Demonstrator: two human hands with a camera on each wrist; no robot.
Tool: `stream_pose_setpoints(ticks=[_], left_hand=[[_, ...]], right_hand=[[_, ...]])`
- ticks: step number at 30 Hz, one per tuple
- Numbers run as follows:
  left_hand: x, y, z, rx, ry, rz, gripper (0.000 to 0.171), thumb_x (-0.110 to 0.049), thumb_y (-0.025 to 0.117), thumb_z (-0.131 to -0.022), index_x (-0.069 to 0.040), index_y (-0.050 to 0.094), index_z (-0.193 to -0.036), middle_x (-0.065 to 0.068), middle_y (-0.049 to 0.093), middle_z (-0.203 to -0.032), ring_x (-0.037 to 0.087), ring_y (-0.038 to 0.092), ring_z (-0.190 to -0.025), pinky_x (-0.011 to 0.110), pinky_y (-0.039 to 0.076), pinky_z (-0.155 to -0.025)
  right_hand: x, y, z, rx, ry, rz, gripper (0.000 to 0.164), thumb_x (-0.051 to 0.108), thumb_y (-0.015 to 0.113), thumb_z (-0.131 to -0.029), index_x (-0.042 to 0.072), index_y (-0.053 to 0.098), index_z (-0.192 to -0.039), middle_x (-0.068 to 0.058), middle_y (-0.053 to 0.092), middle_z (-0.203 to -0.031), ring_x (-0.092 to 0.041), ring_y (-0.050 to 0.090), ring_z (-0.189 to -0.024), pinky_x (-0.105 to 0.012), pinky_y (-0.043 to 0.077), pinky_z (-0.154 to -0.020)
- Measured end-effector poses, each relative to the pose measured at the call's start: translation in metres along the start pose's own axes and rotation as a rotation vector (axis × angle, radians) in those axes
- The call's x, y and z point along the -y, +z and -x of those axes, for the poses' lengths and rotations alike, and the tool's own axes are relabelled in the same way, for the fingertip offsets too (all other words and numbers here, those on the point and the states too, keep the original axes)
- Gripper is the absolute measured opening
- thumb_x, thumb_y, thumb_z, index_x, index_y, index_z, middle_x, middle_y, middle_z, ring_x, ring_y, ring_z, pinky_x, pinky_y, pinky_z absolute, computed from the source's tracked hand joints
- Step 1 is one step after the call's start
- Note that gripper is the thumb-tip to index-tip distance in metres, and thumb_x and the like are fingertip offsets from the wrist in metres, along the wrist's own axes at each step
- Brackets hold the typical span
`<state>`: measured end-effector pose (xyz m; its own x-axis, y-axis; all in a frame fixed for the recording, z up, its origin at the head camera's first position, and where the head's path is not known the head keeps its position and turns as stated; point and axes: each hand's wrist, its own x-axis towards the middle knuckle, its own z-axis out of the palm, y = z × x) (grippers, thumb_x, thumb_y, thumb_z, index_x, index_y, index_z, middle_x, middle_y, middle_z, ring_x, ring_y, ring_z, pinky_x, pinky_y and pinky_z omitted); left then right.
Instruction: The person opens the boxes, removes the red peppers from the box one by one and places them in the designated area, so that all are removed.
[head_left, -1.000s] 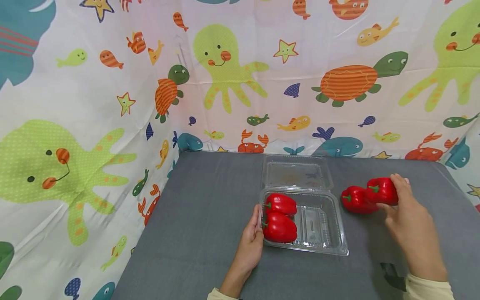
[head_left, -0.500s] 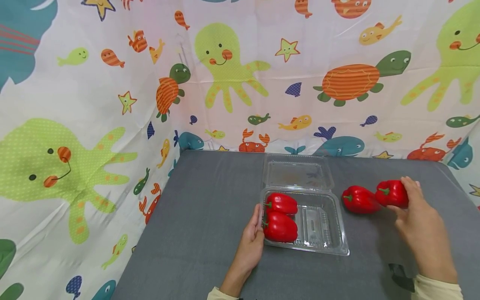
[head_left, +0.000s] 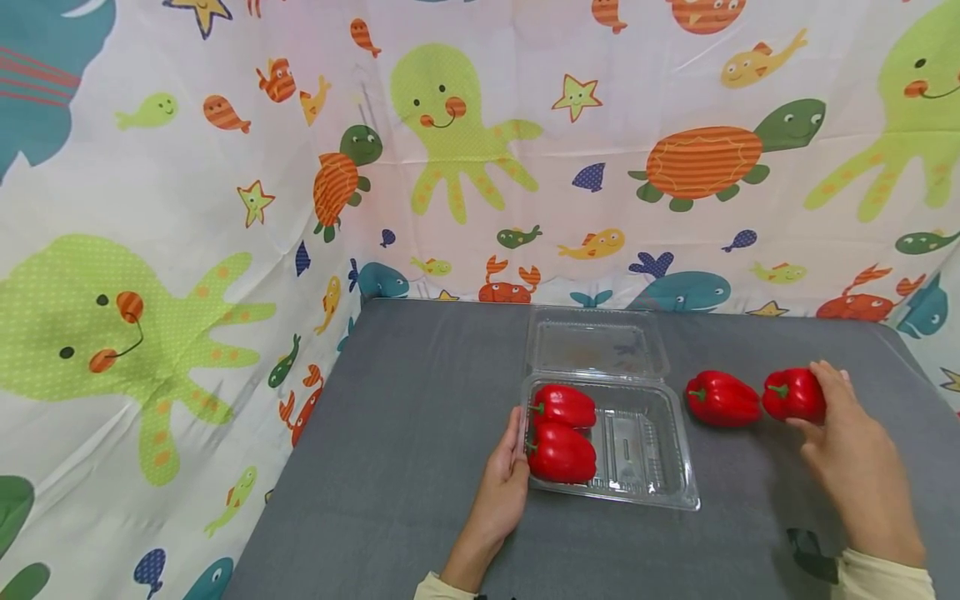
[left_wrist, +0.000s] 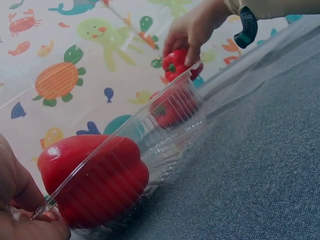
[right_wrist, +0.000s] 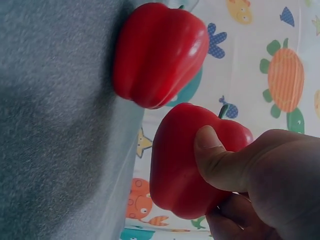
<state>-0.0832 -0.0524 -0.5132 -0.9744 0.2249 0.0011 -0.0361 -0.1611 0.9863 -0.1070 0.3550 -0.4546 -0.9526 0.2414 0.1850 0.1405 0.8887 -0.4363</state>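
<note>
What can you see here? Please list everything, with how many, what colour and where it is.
Table: 1, grey, across the head view's lower part
Backdrop: sheet count unclear, white with colourful sea animals, behind and beside the table
Box: 1, clear, on the table
Lid: 1, clear, open at the box's far side
Boxed peppers: 2, red, in the box's left part
Loose pepper: 1, red, right of the box
Held pepper: 1, red, right of the loose pepper
Wrist gadget: 1, dark, by the right sleeve
Sleeves: 2, cream, bottom edge
Left hand: 1, bare, holding the box's left side
Right hand: 1, bare, gripping the held pepper
</note>
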Motion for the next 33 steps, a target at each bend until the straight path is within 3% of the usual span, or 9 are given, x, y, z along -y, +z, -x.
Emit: stream_pose_setpoints(ticks=[24, 33], left_hand=[[0.001, 0.001, -0.001, 0.002, 0.016, 0.009, 0.069, 0.007, 0.036, -0.107, -0.005, 0.008, -0.17, 0.002, 0.012, -0.178, 0.022, 0.01, -0.163, 0.029, 0.022, -0.124], [0.001, 0.001, -0.001, 0.002, 0.024, 0.01, 0.069, 0.007, 0.036, -0.108, -0.005, 0.009, -0.17, 0.003, 0.012, -0.178, 0.022, 0.01, -0.163, 0.028, 0.022, -0.123]], right_hand=[[-0.027, 0.007, -0.011, 0.138, 0.062, 0.043, 0.101, -0.011, 0.078, -0.086, -0.004, 0.015, -0.165, -0.041, 0.015, -0.161, -0.061, 0.014, -0.15, -0.082, 0.031, -0.102], [-0.034, 0.011, -0.014, 0.171, 0.037, 0.047, 0.103, -0.012, 0.079, -0.083, -0.006, 0.015, -0.164, -0.04, 0.012, -0.163, -0.059, 0.01, -0.152, -0.084, 0.031, -0.099]])
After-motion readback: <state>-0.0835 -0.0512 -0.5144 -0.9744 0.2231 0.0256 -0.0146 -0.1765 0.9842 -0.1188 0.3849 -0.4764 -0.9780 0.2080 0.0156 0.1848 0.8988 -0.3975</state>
